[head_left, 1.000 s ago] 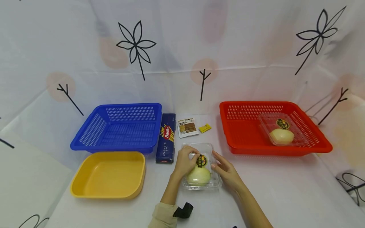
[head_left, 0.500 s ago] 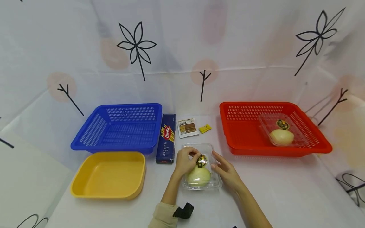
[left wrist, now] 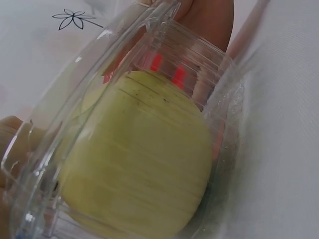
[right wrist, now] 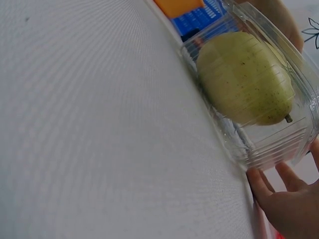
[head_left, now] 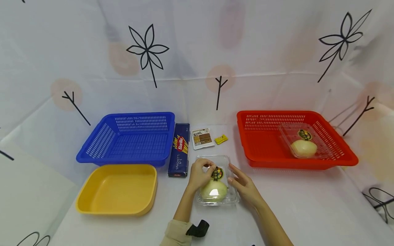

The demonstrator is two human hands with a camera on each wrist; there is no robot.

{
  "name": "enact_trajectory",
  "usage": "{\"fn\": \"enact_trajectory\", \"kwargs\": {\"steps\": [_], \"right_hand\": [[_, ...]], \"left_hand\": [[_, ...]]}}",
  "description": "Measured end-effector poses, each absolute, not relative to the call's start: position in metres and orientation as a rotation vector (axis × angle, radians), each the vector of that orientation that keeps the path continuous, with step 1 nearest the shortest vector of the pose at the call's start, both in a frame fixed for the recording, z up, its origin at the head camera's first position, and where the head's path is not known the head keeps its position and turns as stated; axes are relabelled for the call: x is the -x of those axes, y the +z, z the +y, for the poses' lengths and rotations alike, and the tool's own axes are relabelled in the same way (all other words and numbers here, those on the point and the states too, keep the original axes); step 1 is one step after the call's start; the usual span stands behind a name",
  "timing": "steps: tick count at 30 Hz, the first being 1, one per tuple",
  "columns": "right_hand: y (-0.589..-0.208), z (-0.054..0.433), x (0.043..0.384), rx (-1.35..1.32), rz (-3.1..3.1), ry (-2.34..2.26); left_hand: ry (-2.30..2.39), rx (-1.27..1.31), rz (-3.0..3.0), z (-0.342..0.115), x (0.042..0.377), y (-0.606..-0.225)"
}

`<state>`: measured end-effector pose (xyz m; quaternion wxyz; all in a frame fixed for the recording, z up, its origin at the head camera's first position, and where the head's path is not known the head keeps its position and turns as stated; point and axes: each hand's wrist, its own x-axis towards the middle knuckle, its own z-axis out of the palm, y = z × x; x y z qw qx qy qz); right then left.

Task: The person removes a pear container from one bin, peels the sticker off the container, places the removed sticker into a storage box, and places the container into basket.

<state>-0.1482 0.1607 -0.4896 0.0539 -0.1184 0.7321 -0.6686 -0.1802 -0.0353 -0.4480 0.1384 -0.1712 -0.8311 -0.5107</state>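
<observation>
A clear plastic clamshell box (head_left: 220, 160) lies on the table with a pale green pear (head_left: 214, 190) inside. Its lid bears a round black-and-yellow sticker (head_left: 218, 173). My left hand (head_left: 199, 174) reaches over the lid from the left, thumb and index fingertips pinched together at the sticker's edge. Along the box's right side, my right hand (head_left: 246, 188) steadies it with thumb and fingers. The right wrist view shows the pear (right wrist: 244, 79) with its short stem through the plastic, and right fingertips (right wrist: 256, 179) at the box's end. Close up in the left wrist view is the pear (left wrist: 137, 154).
Behind stand a blue basket (head_left: 141, 162), a spaghetti box (head_left: 179, 150), a white sachet (head_left: 203, 138) and a small yellow packet (head_left: 221, 139). A red basket (head_left: 261, 162) at right holds another boxed pear (head_left: 304, 148). A yellow tub (head_left: 117, 211) sits front left.
</observation>
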Motion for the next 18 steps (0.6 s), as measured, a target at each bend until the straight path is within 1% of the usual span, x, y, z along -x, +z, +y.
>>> {"fn": "enact_trajectory", "kwargs": {"steps": [18], "right_hand": [[-0.4898, 0.1605, 0.1478, 0.344, 2.227, -2.028]], "left_hand": [[-1.520, 0.442, -2.382, -0.0339, 0.1797, -0.4497]]}}
